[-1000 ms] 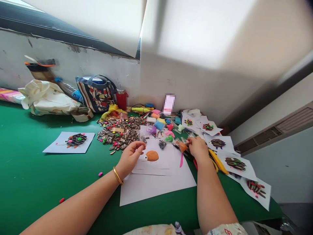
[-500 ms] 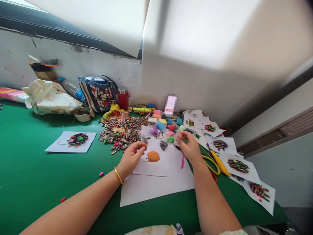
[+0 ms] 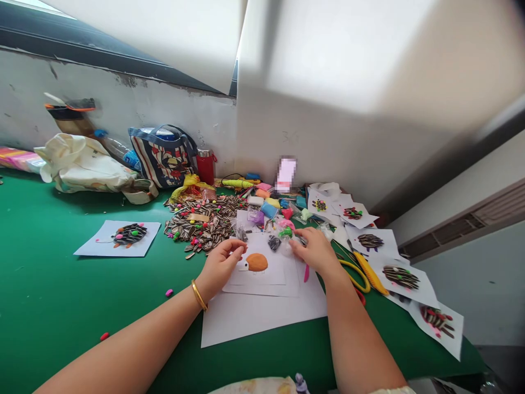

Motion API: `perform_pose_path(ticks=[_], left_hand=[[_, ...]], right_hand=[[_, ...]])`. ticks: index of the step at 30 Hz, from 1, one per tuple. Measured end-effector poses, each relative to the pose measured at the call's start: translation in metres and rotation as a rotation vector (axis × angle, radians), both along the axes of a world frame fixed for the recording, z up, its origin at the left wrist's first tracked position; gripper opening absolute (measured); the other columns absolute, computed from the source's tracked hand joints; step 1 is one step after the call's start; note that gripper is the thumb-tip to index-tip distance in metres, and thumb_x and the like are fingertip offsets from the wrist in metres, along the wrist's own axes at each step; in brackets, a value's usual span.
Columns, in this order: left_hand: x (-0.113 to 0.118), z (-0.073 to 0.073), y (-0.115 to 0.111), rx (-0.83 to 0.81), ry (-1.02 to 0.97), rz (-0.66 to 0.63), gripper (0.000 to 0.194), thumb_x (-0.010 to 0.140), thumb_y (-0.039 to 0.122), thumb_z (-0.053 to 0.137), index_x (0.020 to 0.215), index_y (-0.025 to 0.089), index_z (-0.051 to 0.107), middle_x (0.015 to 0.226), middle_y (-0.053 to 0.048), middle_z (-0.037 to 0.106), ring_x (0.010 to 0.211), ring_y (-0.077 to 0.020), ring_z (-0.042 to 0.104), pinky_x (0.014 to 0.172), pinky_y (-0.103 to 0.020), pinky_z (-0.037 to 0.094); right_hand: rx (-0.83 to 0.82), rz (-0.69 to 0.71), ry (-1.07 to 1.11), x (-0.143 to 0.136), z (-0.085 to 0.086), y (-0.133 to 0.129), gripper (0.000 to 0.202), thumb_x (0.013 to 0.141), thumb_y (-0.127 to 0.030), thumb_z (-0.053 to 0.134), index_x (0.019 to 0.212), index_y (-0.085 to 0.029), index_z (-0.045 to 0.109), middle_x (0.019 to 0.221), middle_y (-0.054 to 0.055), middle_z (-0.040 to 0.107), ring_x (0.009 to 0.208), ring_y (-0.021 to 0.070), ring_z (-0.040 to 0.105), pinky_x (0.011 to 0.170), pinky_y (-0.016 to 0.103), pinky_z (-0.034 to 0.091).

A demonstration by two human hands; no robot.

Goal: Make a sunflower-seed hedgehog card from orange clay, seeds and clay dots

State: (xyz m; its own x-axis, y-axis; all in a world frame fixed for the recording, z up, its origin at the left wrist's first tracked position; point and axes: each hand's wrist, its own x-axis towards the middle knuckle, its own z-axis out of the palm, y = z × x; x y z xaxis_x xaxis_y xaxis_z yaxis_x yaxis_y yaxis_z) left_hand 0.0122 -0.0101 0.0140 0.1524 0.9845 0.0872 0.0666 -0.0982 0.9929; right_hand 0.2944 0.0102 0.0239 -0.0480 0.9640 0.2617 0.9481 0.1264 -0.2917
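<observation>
A sheet with an orange-brown clay hedgehog body (image 3: 258, 262) lies on a larger white paper (image 3: 262, 317). My left hand (image 3: 223, 262) rests at the sheet's left edge, thumb and fingers drawn together; anything between them is hidden. My right hand (image 3: 316, 250) is on the far right side of the papers, its thumb and fingertips at a clear plastic bag (image 3: 287, 249). Beside that bag are a packet of black clay (image 3: 274, 242) and some green clay (image 3: 285, 232). A pink plastic clay knife (image 3: 307, 272) lies partly under my right wrist.
Striped sunflower seeds (image 3: 209, 224) with coloured clay bits are heaped behind my left hand. Coloured clay packets (image 3: 269, 209) lie behind the papers. Yellow-handled scissors (image 3: 356, 273) and a yellow cutter (image 3: 370, 273) are at right, near several seed-hedgehog pictures (image 3: 400, 278). A finished picture (image 3: 130, 236) lies left.
My right hand has lowered and shifted slightly left, bringing the clear bag down toward the green and black clay. My left hand stays at the sheet.
</observation>
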Motion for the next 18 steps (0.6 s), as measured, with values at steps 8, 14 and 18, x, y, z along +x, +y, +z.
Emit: perform_pose_path(ticks=[8,14,18], left_hand=[[0.001,-0.001,0.0,-0.002,0.009,-0.011,0.027,0.083,0.042,0.058,0.094,0.018,0.065,0.093,-0.006,0.067,0.09,-0.0202,0.064,0.075,-0.034,0.055],[0.001,0.0,-0.001,-0.005,0.013,-0.015,0.027,0.084,0.042,0.057,0.094,0.018,0.064,0.094,-0.006,0.067,0.091,-0.02,0.063,0.076,-0.032,0.053],[0.0,-0.002,-0.001,0.009,0.016,-0.018,0.026,0.084,0.041,0.057,0.094,0.018,0.064,0.094,-0.006,0.067,0.091,-0.0195,0.063,0.076,-0.032,0.053]], right_hand=[[0.062,-0.084,-0.024,-0.01,-0.015,0.035,0.045,0.09,-0.016,0.043,0.131,-0.027,0.055,0.129,0.007,0.06,0.119,0.0279,0.048,0.091,0.042,0.037],[0.013,-0.145,-0.111,-0.013,-0.019,0.043,0.032,0.086,-0.021,0.053,0.115,-0.028,0.065,0.107,0.01,0.066,0.098,0.0275,0.054,0.081,0.04,0.039],[0.049,-0.181,-0.117,-0.014,-0.019,0.042,0.021,0.084,-0.022,0.056,0.103,-0.024,0.065,0.103,0.01,0.066,0.097,0.0268,0.055,0.081,0.038,0.039]])
